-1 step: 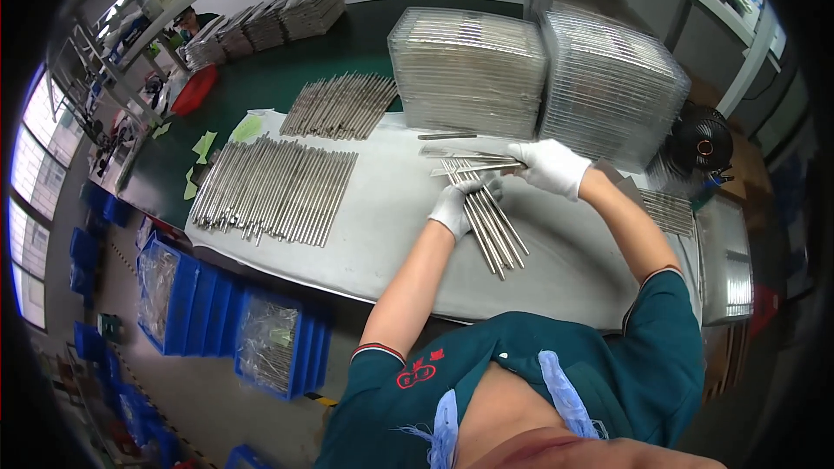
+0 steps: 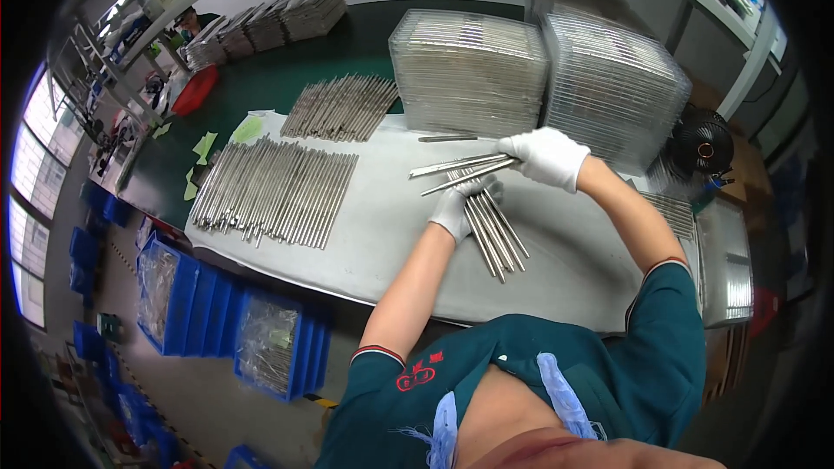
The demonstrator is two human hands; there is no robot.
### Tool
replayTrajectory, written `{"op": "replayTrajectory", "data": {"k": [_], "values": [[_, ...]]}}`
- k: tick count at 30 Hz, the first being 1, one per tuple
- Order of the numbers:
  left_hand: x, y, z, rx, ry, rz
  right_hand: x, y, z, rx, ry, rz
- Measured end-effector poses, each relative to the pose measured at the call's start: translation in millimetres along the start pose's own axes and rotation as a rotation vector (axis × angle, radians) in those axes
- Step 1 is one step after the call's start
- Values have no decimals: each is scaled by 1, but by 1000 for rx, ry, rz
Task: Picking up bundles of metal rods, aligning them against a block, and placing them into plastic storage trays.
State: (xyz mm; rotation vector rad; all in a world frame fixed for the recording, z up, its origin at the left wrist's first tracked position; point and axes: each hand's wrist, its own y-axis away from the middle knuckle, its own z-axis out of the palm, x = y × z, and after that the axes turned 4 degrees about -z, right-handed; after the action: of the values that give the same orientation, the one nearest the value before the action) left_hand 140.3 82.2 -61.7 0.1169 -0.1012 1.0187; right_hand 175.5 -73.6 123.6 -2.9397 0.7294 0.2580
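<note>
My right hand point(image 2: 549, 156), in a white glove, grips a few long thin metal rods point(image 2: 456, 169) that point left just above the grey table sheet point(image 2: 391, 234). My left hand point(image 2: 459, 208), also gloved, closes on the far ends of a small pile of the same rods point(image 2: 502, 239) lying on the sheet in front of me. The two hands are close together, almost touching. One single rod point(image 2: 447, 138) lies apart, just beyond them.
A wide row of rods point(image 2: 274, 191) covers the sheet's left part, with another batch point(image 2: 339, 108) behind it. Two tall stacks of clear trays point(image 2: 469, 61) point(image 2: 612, 87) stand at the back. A black fan point(image 2: 699, 148) is at right; blue bins point(image 2: 191, 295) sit below the table's left edge.
</note>
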Motion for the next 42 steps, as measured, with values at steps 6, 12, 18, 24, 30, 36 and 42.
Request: {"op": "replayTrajectory", "data": {"k": [6, 12, 18, 24, 30, 36, 42], "values": [[-12, 4, 39, 332, -142, 181, 41, -94, -79, 223, 77, -10], [-15, 0, 47, 326, -182, 195, 126, -155, -115, 253, 337, 306], [-16, 0, 47, 357, -201, 197, 151, -175, -100, 207, 355, 326], [-18, -2, 45, 345, -196, 203, 148, -186, -98, 134, 345, 372], [-18, -5, 42, 356, -206, 205, 153, -186, -95, 99, 323, 405], [-18, -4, 48, 348, -234, 218, 166, -189, -95, 105, 291, 454], [-16, -2, 48, 365, -197, 215, 161, -193, -88, 176, 348, 403]]}}
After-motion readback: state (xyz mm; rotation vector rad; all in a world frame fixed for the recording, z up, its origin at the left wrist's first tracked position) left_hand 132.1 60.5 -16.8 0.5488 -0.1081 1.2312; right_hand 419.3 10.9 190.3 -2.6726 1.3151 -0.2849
